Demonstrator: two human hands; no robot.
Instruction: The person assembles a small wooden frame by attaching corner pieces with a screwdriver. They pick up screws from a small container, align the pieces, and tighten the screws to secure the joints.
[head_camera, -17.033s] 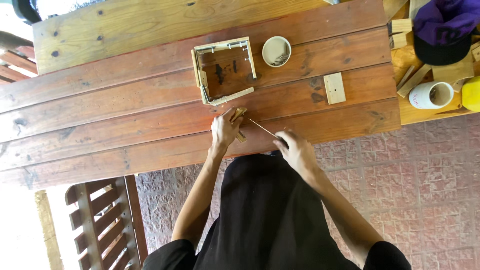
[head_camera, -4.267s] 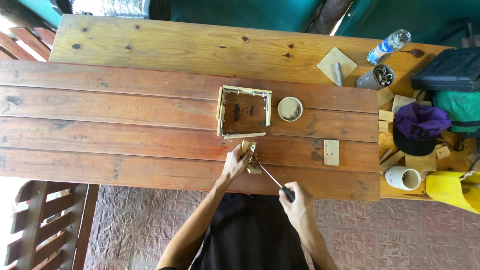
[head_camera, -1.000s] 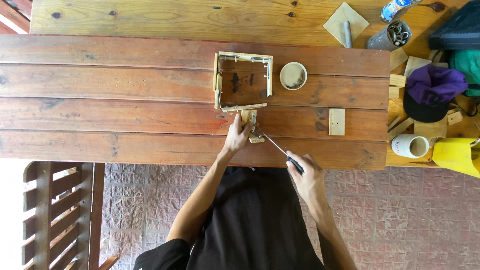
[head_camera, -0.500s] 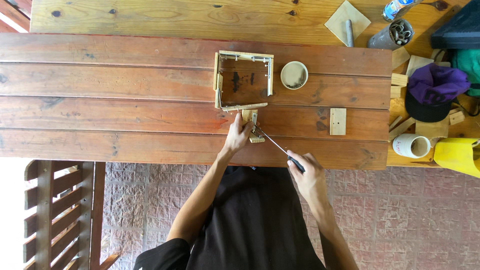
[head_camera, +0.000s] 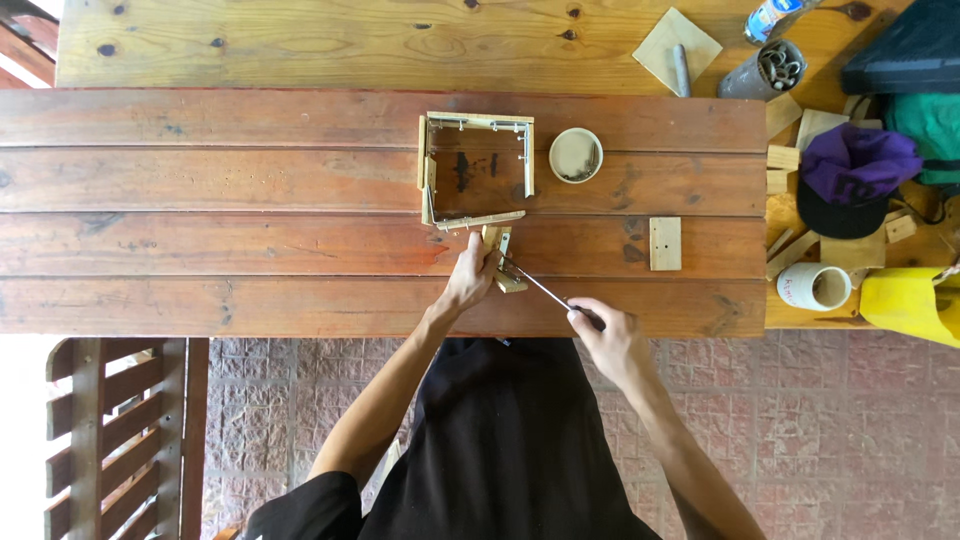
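Fingers of the right hand (head_camera: 612, 340) are wrapped around the dark handle of a slim screwdriver (head_camera: 548, 293), at the near edge of the worktop (head_camera: 200, 250). Its thin shaft slants up and left to a small wooden piece (head_camera: 500, 262). Just beside it, the left hand (head_camera: 470, 280) presses down on that piece, fingers closed against its left side, pinning it to the red-brown planks.

Just beyond the piece, touching or nearly touching it, lies an open square frame (head_camera: 475, 168) of pale wooden strips, with small metal pins along its far strip. Right of the frame sits a small round dish (head_camera: 576, 155). A flat pale wooden block (head_camera: 665, 243) lies further right, apart from both.

Past the worktop's right end stand a white cup (head_camera: 813, 287) and a yellow container (head_camera: 915, 305), with a purple and black cap (head_camera: 850, 180) behind them. Farthest off, a tin of rods (head_camera: 765, 70) rests on lighter boards.
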